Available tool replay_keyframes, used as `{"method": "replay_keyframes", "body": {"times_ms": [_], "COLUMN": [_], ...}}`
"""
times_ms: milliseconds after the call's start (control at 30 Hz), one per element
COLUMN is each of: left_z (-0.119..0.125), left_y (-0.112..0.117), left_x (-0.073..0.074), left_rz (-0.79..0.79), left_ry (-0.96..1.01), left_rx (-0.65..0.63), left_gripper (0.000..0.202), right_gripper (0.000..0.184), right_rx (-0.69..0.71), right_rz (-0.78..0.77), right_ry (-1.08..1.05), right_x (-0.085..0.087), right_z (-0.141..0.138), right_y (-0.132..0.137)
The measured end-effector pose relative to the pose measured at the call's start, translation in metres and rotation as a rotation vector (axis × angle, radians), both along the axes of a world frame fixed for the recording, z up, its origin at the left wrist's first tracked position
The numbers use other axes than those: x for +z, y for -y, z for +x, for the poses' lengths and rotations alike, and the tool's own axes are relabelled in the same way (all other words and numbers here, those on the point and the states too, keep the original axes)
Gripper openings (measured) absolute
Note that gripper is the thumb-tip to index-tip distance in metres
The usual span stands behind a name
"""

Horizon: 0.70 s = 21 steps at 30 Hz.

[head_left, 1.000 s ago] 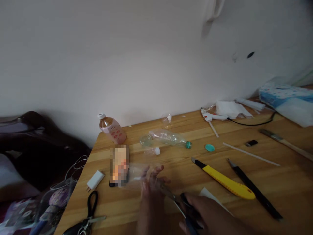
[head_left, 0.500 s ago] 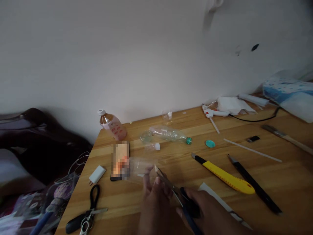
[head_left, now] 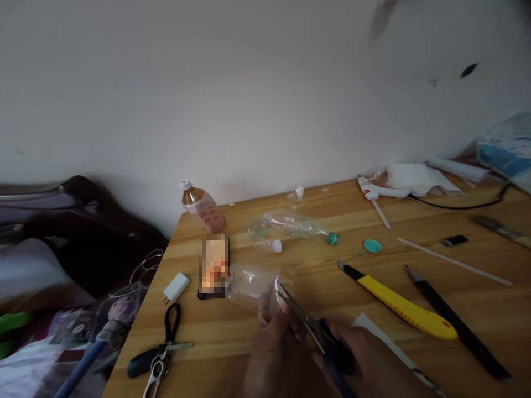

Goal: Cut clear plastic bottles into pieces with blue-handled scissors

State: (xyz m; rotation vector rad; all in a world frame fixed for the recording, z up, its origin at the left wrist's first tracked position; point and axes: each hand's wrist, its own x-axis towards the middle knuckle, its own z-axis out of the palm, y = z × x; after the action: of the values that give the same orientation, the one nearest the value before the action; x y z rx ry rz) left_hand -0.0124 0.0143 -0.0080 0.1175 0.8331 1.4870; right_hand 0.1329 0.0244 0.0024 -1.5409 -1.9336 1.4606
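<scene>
As the left hand (head_left: 271, 331) pinches clear plastic (head_left: 251, 282), the right hand (head_left: 365, 348), gripping scissors (head_left: 307, 322), half-covers their handles (head_left: 343, 362).

Scissors (head_left: 314, 327) at the edge of a clear plastic bottle section (head_left: 251, 283).
The glossy, colourless bottle section is turned sideways over the counter (head_left: 222, 348), its right end held in the left hand (head_left: 271, 337). The dark-handled scissors slant leftward from the right hand (head_left: 363, 351), grey metal blades slightly parted, tips at that end.

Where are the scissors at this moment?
In the head view, the scissors are low, right of centre, in the right hand, blades at the clear plastic piece in the left hand.
</scene>
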Motion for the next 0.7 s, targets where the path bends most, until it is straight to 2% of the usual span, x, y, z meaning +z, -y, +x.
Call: {"method": "replay_keyframes", "body": {"times_ms": [167,400,567,700], "left_z": [-0.001,-0.004,-0.005,-0.005], "left_y": [-0.001,0.000,-0.001,-0.001], "left_x": [0.003,0.006,0.015,0.021], "left_rz": [0.020,0.023,-0.039,-0.064], "left_ry": [-0.007,-0.071,-0.104,-0.101], "left_rx": [-0.007,-0.046,-0.030,-0.039], "left_gripper": [0.054,0.041,0.059,0.064], "right_gripper": [0.002,0.005,0.002,0.011], "right_rx": [0.021,-0.002,0.052,0.037], "right_rz": [-0.036,0.024,-0.003,-0.011], "right_ry": [-0.010,0.034,0.052,0.073], "right_x": [0.003,-0.001,0.001,0.001], "right_z": [0.003,0.005,0.006,0.005], "right_y": [-0.002,0.001,0.000,-0.001]}}
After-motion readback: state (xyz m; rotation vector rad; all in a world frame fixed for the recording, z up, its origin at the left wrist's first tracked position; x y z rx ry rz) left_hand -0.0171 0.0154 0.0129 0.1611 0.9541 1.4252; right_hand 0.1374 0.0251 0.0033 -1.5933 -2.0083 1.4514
